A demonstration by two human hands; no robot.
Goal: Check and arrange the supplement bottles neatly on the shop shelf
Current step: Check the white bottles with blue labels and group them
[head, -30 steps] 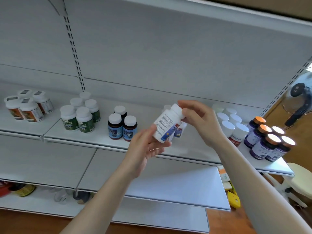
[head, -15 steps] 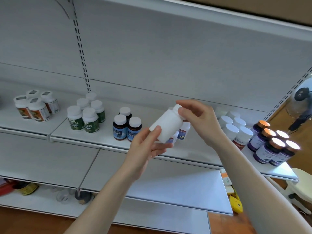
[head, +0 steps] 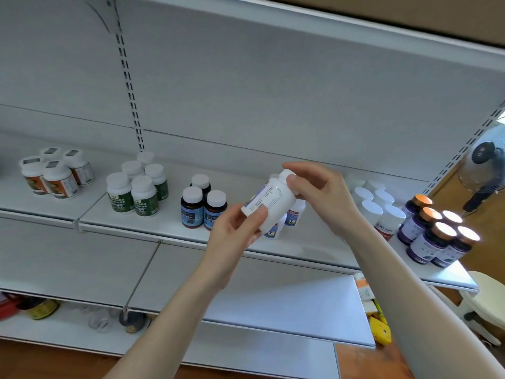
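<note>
With left hand (head: 232, 236), grips bottle (head: 270, 203) base; with right hand (head: 322, 195), pinches cap (head: 284, 174). Holds bottle tilted mid-frame, before shelf (head: 240, 184). Probably light, stiff, smooth plastic, slippery; better gripped round labelled body than by cap alone.

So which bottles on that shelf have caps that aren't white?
The dark purple bottles at the far right end of the shelf: their caps are shiny copper-orange. Every other group on it has white caps.
</note>
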